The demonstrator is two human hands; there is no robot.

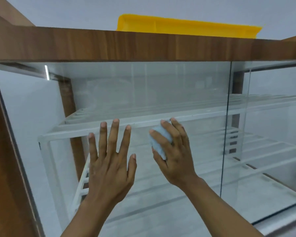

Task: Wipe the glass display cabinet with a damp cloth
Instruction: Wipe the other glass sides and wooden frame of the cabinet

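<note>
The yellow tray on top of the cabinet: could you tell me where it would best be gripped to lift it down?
Probably the yellow tray is best taken by its flared front rim, reaching up from the front with both hands; the wooden cabinet top hides its base, and it is long.

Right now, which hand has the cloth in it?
The right hand has it: its fingers curl around the bunched pale blue cloth against the glass. The left hand is spread flat and empty.

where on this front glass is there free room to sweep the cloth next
Free: the glass above both hands up to the wood top edge, and right of the right hand to the pane seam. Crowded: left of the cloth, where the left hand is spread.
</note>
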